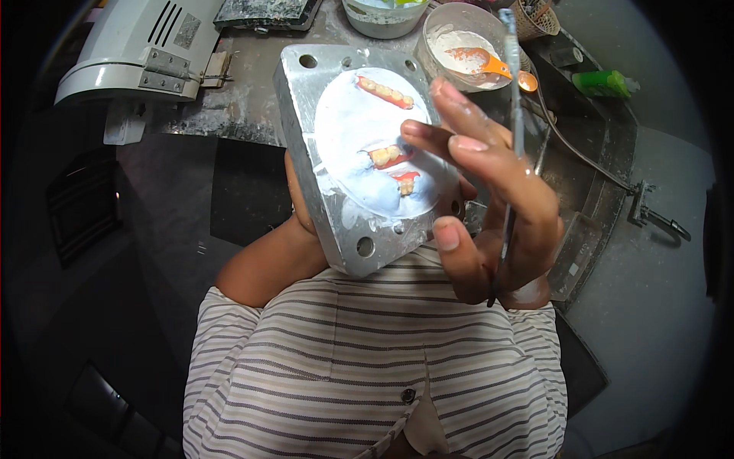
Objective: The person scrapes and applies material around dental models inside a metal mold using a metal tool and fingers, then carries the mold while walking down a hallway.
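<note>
My left hand (300, 200) supports a grey metal denture flask (304, 164) from behind and below, tilted up in front of my chest. Most of its fingers are hidden behind the metal. White plaster (348, 126) fills the round opening of the flask. Set in the plaster are several false teeth on pink bases: a longer row (386, 92) near the top, a short row (384, 157) lower down and a small piece (407, 184) beneath. My right hand (512, 195) grips a thin metal spatula (517, 107), held upright, while its index and middle fingertips hover at or touch the plaster's right side; contact is unclear.
Beyond the flask, a bowl of white powder (459, 38) holds an orange scoop (489, 63). Another bowl (382, 21) stands beside it. A white machine (149, 50) occupies the bench's left. At right are a green bottle (600, 83), a tap (650, 210) and a hose (569, 145).
</note>
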`<state>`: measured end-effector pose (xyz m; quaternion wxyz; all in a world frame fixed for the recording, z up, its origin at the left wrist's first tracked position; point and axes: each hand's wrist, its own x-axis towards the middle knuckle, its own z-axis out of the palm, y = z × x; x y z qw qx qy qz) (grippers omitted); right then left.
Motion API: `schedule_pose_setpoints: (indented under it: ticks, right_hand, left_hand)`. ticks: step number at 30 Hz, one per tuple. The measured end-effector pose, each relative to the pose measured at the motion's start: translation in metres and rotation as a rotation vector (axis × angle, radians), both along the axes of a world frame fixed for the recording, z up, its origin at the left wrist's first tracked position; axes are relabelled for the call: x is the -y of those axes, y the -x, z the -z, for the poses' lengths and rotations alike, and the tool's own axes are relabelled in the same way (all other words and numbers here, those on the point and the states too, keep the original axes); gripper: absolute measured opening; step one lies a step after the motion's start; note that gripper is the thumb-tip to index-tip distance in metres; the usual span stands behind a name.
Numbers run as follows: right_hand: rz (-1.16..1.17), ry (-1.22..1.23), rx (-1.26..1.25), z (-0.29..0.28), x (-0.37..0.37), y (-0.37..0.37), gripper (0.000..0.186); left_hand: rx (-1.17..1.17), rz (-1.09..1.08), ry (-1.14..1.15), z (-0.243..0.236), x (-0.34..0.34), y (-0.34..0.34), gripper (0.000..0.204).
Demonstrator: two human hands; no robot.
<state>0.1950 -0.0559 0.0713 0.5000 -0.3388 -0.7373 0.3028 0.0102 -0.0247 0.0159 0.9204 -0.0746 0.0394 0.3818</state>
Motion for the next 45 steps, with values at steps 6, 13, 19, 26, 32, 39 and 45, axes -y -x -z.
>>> schedule_pose_setpoints:
  ticks: [6, 13, 19, 26, 32, 39, 45]
  right_hand:
    - [0.003, 0.055, 0.075, -0.001, 0.008, 0.001, 0.044]
    - [0.019, 0.042, 0.048, -0.003, 0.006, 0.002, 0.042]
    - [0.056, -0.005, 0.012, 0.004, 0.002, 0.000, 0.046]
    - [-0.014, 0.014, -0.142, 0.004, -0.009, -0.007, 0.046]
    - [-0.047, 0.062, -0.119, -0.001, -0.008, -0.004, 0.043]
    - [-0.051, 0.008, -0.068, -0.005, -0.012, -0.009, 0.046]
    - [-0.072, 0.018, -0.085, -0.003, -0.013, -0.008, 0.045]
  left_hand:
    - [-0.002, 0.023, 0.030, -0.002, -0.001, 0.000, 0.076]
    - [-0.011, 0.022, 0.045, -0.003, -0.003, 0.002, 0.074]
    - [-0.021, 0.026, 0.071, -0.003, -0.002, 0.002, 0.072]
    - [-0.002, 0.054, 0.102, -0.004, -0.002, -0.004, 0.069]
    - [0.001, 0.058, 0.131, -0.003, -0.002, -0.006, 0.067]
    - [-0.043, 0.059, 0.151, -0.009, -0.002, -0.008, 0.065]
    - [-0.028, 0.079, 0.132, -0.005, -0.004, -0.007, 0.069]
